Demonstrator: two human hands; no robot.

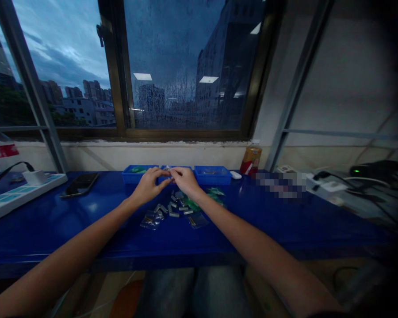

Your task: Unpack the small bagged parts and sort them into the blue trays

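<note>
My left hand (pixel 151 184) and my right hand (pixel 185 180) meet in front of the middle blue bin (pixel 190 168). The fingertips of both are pinched close together, and whatever they hold is too small and hidden to make out. Below them on the table lie several short silvery metal cylinders (pixel 174 214). A small clear plastic bag (pixel 151 219) rests left of these, and another clear bag (pixel 198 220) with brass-coloured bits inside lies to the right. Green pieces (pixel 192 204) are partly covered by my right wrist.
A left blue bin (pixel 128 177) holds something green; a right blue bin (pixel 212 176) stands beside a white object (pixel 235 175) and a drink carton (pixel 251 159). On the left are a phone (pixel 79 184), a power strip (pixel 26 194) and a bottle (pixel 1 150). Cables (pixel 361 181) crowd the right.
</note>
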